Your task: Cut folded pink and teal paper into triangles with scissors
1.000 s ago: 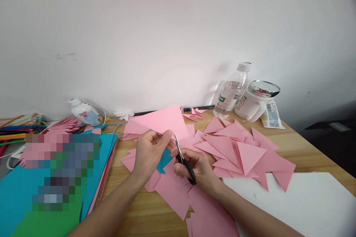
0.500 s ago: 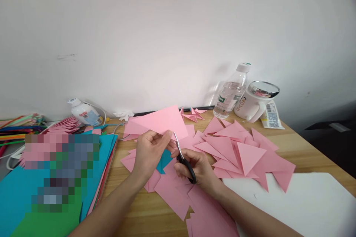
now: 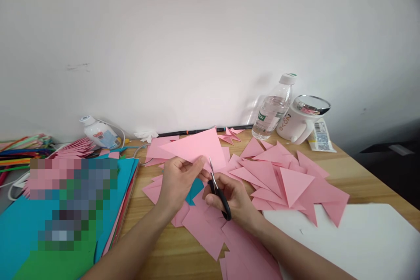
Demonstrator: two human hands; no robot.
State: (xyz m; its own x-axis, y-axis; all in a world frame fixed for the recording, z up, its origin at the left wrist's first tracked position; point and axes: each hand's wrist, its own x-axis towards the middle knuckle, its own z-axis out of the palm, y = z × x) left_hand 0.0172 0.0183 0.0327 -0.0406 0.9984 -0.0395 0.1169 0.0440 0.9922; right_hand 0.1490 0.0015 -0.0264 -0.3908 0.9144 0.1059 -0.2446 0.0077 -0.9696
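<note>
My left hand (image 3: 180, 179) pinches the lower edge of a folded pink paper (image 3: 200, 144), raised over the table. Wrapped through the black handles of a pair of scissors (image 3: 221, 199) is my right hand (image 3: 234, 194). The metal blades point up and lie against the paper's lower right part; whether they are apart is hard to make out. Below both hands are loose pink sheets (image 3: 203, 232) and a blue paper piece (image 3: 196, 191). A heap of pink paper triangles (image 3: 275, 173) spreads to the right of my right hand.
A water bottle (image 3: 271, 111), a white mug (image 3: 300, 120) and a small packet (image 3: 322, 135) stand at the back right. A white board (image 3: 354, 236) lies at the front right. Coloured sheets (image 3: 121, 197) and a white bottle (image 3: 101, 133) are on the left.
The folded paper has tilted and shifted slightly right in my left hand. The scissors have turned a little more upright and moved slightly right.
</note>
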